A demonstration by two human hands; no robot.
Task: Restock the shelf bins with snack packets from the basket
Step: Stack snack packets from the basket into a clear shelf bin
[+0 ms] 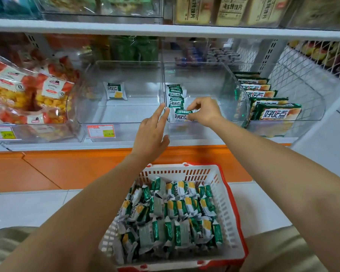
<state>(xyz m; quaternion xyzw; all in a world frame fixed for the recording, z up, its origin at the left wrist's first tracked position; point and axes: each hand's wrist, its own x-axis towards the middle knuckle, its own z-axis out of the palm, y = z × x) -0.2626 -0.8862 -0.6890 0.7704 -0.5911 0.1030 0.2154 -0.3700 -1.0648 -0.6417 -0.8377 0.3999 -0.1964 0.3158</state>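
Nearest: white slotted plastic basket (227, 203), red rim, full of green-and-white snack packets (173, 213). Beyond, left hand (151, 134), fingers straight and spread, tips at left wall of clear plastic bin (234, 91). Inside bin, right hand (204, 110) pinches held packet (182, 115) by right edge; behind it, packet row (176, 97) along left wall.
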